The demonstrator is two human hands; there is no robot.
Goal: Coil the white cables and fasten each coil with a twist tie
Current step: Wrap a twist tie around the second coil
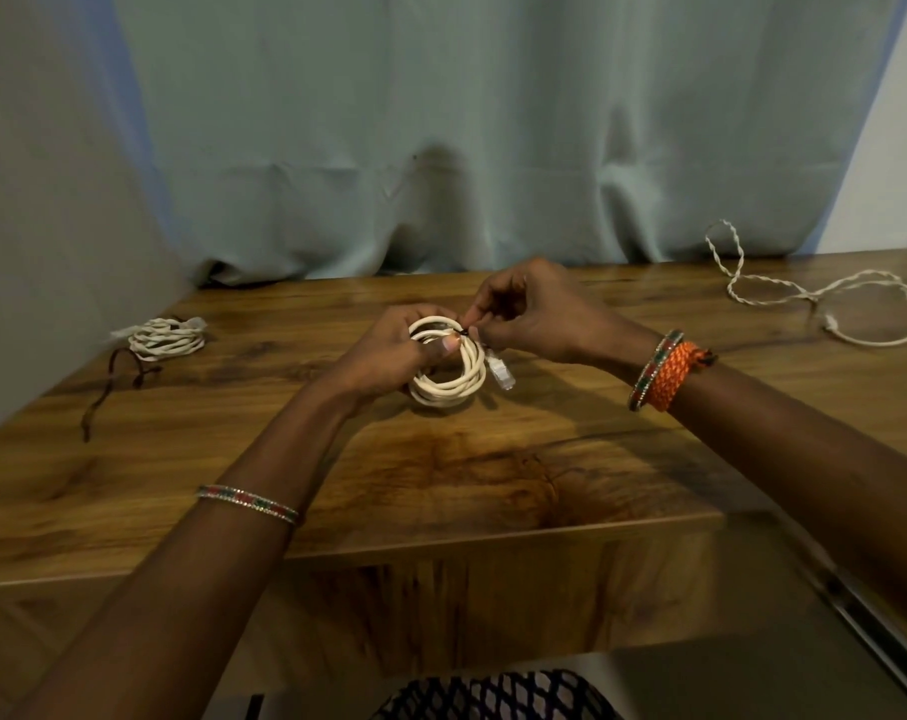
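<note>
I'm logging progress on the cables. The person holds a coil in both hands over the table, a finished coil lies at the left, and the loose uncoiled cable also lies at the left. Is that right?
One detail is wrong: the loose uncoiled cable lies at the far right of the table, not the left, as the head view shows. The rest stands: the left hand grips the held coil, the right hand pinches at its top, and the finished coil lies at the left.

The coiled cable [449, 366] I hold is cream-white with a clear plug [499, 374], bound by a dark twist tie [462, 332]. My table [441, 459] is warm brown wood grain with darker streaks. The curtain [441, 122] is pale grey-green. On my right wrist sits an orange braided band [672, 376]; both bangles [246, 504] show red and green.
</note>
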